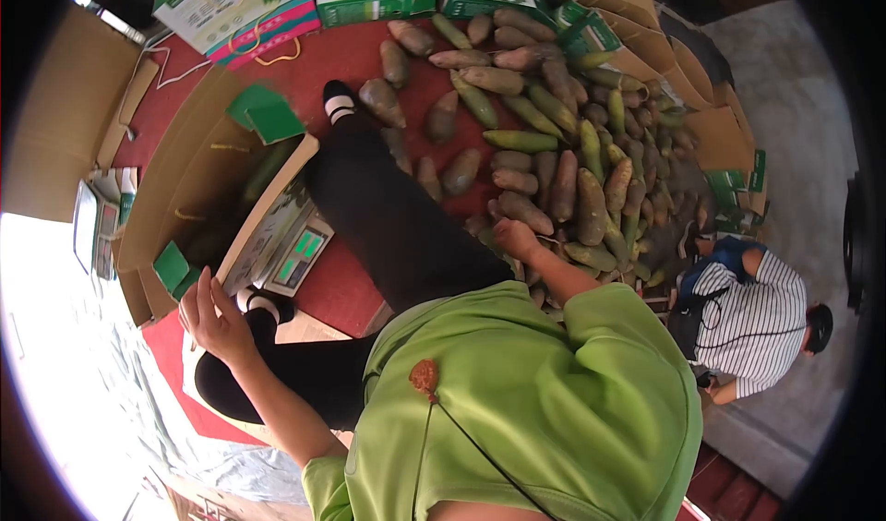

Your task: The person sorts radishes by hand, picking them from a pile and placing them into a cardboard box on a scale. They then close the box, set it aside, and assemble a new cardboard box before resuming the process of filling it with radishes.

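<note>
My left hand (214, 318) is beside the lower end of an open cardboard box (189, 133), near its green flap (173, 267); its fingers are apart and nothing shows in them. Inside the box, a dark green radish lies partly in shadow. Next to the box stands a scale with a lit green display (301, 255). My right hand (519, 240) is at the near edge of a large pile of green and reddish-brown radishes (591, 207). Its fingers are curled, and what they hold, if anything, is hidden.
Printed cartons (242, 13) stand along the far side of the red surface (346, 46). More open boxes (724, 138) are behind the pile at right. Another person in a striped shirt (752, 318) bends at the right. My legs extend between box and pile.
</note>
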{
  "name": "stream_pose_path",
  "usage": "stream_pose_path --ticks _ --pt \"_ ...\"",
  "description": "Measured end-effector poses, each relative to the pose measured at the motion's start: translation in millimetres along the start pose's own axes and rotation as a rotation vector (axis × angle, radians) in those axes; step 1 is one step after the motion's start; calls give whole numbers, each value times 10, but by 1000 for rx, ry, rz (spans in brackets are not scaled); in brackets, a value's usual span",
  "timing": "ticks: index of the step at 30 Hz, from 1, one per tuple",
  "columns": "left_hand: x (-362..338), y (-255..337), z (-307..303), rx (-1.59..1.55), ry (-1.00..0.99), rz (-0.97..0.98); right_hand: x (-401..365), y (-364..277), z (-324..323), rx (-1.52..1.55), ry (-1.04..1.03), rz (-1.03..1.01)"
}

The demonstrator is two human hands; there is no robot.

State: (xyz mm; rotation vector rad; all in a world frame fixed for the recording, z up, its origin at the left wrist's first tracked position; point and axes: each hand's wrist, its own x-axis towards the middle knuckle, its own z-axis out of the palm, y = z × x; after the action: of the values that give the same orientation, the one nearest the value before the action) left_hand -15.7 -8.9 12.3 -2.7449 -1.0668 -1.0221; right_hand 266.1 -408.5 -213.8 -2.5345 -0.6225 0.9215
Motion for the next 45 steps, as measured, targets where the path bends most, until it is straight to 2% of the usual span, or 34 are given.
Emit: stream_pose_path --ticks 2,3,10,12,14,16,17,18,20,21,22,23,26,27,31,33,35,37,42,45 --pt "-2 25 2 -18 -1 9 -27 7 94 -27 -2 66" --pt "-4 32 3 -30 -2 7 -31 30 90 67 -4 -21" --pt "-2 38 -77 10 -6 11 120 -30 121 125 13 -88" --pt "13 36 -166 7 38 -5 83 -134 4 132 -17 11" --pt "49 -30 -308 20 124 7 90 -96 17 176 -21 19" --pt "39 -147 -505 68 90 -170 119 -78 37 218 -36 25" --pt "28 -194 -629 105 -3 -252 136 -80 53 151 -19 -14" --pt "-7 -276 -691 127 -5 -265 149 -75 75 84 -7 -55" --pt "-74 -506 -832 219 -342 -545 165 -69 138 111 -5 -130" --pt "-95 -539 -874 237 -447 -599 173 -134 115 177 -51 -65" --pt "-198 -754 -867 321 -551 -533 186 -180 121 241 -97 4" --pt "-362 -893 -837 344 -612 -548 219 -168 169 224 -92 6" --pt "-324 -748 -753 408 -754 -536 284 -153 259 306 -92 35" --pt "-284 -666 -711 437 -799 -515 227 -310 147 246 -78 42" --pt "-245 -568 -602 508 -867 -489 354 -65 391 363 -66 11" --pt "-291 -687 -612 514 -849 -498 395 125 474 318 1 -163" --pt "-320 -715 -571 557 -865 -539 256 -189 257 302 -77 -55" --pt "-286 -717 -572 610 -916 -548 281 -156 257 90 -124 -206" --pt "-228 -616 -502 636 -965 -474 295 -177 334 147 -96 -46" --pt "-188 -559 -495 608 -988 -547 336 -127 415 212 -119 15"
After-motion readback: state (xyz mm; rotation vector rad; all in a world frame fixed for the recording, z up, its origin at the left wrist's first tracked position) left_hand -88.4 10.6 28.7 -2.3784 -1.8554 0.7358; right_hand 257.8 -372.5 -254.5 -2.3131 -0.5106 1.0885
